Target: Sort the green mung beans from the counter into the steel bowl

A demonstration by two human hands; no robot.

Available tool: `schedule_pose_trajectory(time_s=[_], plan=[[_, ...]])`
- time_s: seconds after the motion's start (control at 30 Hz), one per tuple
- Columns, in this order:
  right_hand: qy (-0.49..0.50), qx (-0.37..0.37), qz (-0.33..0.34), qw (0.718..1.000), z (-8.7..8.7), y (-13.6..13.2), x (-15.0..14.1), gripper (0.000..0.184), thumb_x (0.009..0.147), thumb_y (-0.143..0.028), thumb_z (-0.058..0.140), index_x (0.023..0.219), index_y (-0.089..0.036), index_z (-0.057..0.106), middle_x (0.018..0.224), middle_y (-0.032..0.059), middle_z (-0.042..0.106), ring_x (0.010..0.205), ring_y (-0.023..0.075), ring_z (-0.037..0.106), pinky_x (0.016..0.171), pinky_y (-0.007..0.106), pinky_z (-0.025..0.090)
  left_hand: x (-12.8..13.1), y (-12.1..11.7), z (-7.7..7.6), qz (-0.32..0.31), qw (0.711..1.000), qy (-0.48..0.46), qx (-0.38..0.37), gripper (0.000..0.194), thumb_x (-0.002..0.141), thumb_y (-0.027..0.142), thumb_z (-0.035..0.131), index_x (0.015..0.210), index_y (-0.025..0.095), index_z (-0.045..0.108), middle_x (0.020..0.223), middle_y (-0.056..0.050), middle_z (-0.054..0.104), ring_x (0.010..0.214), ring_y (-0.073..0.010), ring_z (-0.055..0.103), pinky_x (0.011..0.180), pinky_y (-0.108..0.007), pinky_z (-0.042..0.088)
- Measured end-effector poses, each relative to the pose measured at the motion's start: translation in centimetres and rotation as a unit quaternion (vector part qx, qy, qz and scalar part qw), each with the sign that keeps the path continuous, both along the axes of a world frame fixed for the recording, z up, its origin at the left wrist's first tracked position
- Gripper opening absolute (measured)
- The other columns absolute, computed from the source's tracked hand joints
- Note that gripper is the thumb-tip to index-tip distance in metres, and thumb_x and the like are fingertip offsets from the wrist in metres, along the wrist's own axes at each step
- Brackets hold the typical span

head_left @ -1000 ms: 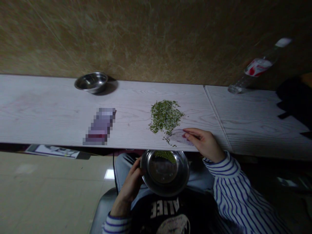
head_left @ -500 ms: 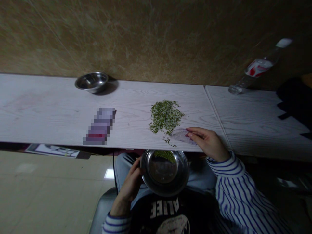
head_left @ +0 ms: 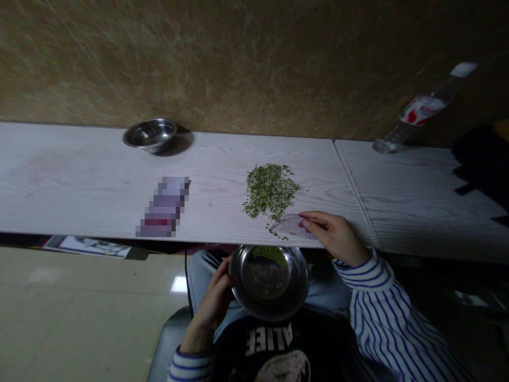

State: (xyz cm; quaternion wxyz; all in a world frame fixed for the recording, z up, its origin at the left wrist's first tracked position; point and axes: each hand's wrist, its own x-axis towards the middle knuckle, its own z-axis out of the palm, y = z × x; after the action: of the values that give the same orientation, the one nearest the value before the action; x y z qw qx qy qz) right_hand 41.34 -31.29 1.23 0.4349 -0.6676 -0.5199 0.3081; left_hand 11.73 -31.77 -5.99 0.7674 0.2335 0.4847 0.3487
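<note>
My left hand (head_left: 217, 297) grips the left rim of a steel bowl (head_left: 265, 309) held over my lap, just below the table edge. A heap of small green beans (head_left: 269, 254) lies inside it, toward the table side. My right hand (head_left: 336, 233) is closed on a clear plastic protractor (head_left: 289, 225), its tip touching stray beans near the table's front edge. Behind the protractor, a loose patch of green beans (head_left: 270, 188) is spread on the tabletop.
On the white wood-grain table (head_left: 214, 212) a second steel bowl (head_left: 153, 139) stands at the back left. A pixelated flat object (head_left: 164, 207) lies left of the beans. A clear bottle (head_left: 421, 110) stands at the back right, near a dark item (head_left: 483, 159).
My right hand has moved slightly left with the protractor, closer to the stray beans. The left hand and the bowl have stayed in place.
</note>
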Motion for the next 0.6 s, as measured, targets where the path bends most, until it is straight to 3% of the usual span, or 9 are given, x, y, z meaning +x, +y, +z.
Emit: schedule_pose_trajectory(time_s=[0.2, 0.6], plan=[[0.005, 0.000, -0.012, 1.000, 0.0, 0.1, 0.6, 0.031, 0.081, -0.034, 0.068, 0.103, -0.015, 0.079, 0.097, 0.0120, 0.081, 0.089, 0.0266, 0.078, 0.087, 0.042, 0.063, -0.2, 0.0, -0.4, -0.004, 1.000, -0.003, 0.001, 0.052, 0.065, 0.023, 0.073, 0.117, 0.023, 0.071, 0.092, -0.002, 0.071, 0.083, -0.0220, 0.061, 0.079, -0.034, 0.048], [-0.008, 0.001, 0.014, 1.000, 0.3, 0.5, -0.4, 0.028, 0.083, -0.037, 0.070, 0.102, -0.020, 0.080, 0.096, 0.0094, 0.082, 0.088, 0.0253, 0.077, 0.081, 0.039, 0.064, 0.0, 0.0, 0.3, 0.004, 1.000, 0.002, -0.003, 0.053, 0.062, 0.021, 0.075, 0.115, 0.021, 0.072, 0.103, -0.006, 0.075, 0.101, -0.0282, 0.064, 0.078, -0.032, 0.048]])
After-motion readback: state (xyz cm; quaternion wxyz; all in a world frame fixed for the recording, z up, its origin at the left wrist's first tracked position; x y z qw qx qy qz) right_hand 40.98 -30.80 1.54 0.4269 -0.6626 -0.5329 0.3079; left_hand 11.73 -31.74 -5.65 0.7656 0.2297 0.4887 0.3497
